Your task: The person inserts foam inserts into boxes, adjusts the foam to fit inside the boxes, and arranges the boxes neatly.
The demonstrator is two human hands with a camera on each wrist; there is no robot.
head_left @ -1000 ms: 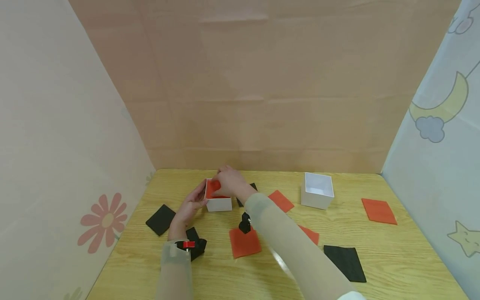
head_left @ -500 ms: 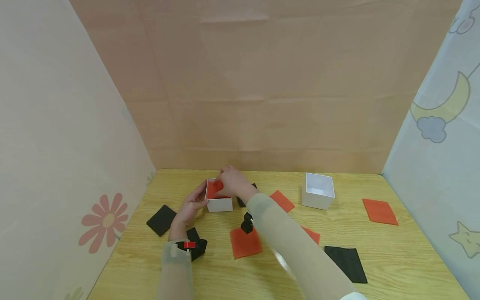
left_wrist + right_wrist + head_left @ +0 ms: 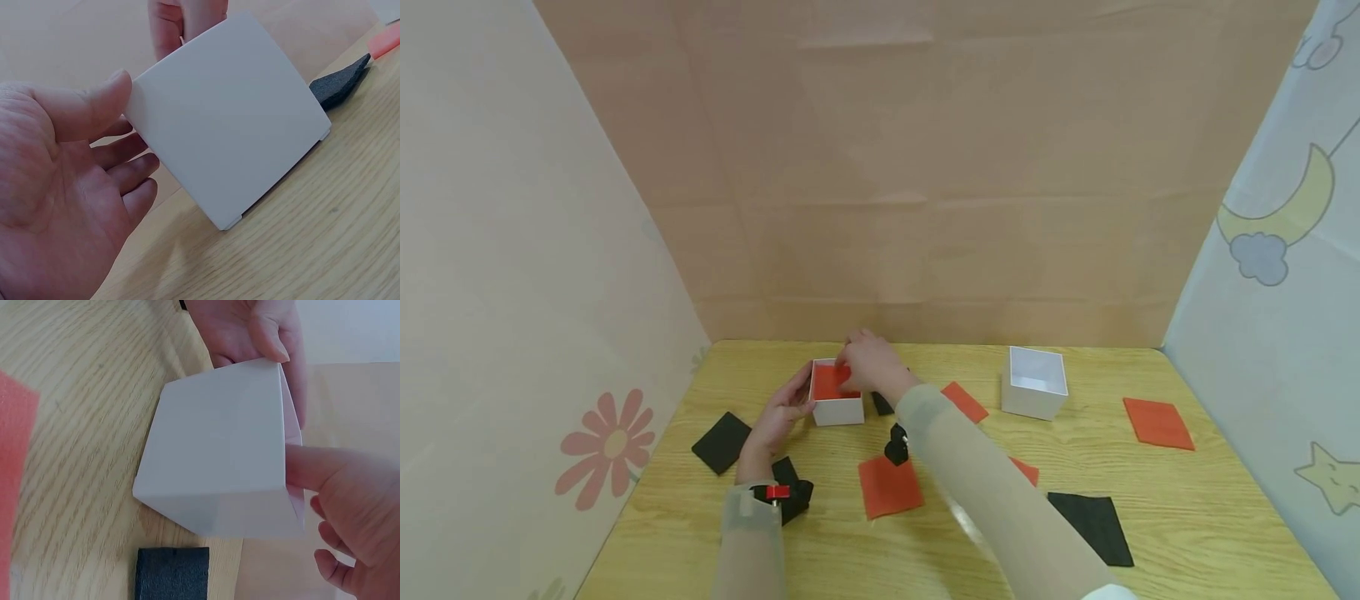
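My left hand (image 3: 777, 419) steadies a white open-topped box (image 3: 838, 412) at the back left of the table, its thumb at the near rim corner and its fingers along the left side. A red cloth square (image 3: 826, 381) lies inside the box. Above the box's right side, my right hand (image 3: 871, 365) reaches in over the rim. In the right wrist view, one digit of my right hand (image 3: 359, 500) extends into the box, its tip hidden by the wall, while other fingers stay bent outside.
A second white box (image 3: 1032, 400) stands at the back right. Red squares (image 3: 890, 486) and black squares (image 3: 1092, 527) lie about the wooden table, some partly under the forearms. A black square (image 3: 882, 403) is just right of the nearer box. Walls enclose the back and sides.
The right hand has shifted slightly right over the box, and more of the red cloth inside shows flat. The left hand and the box stay in place.
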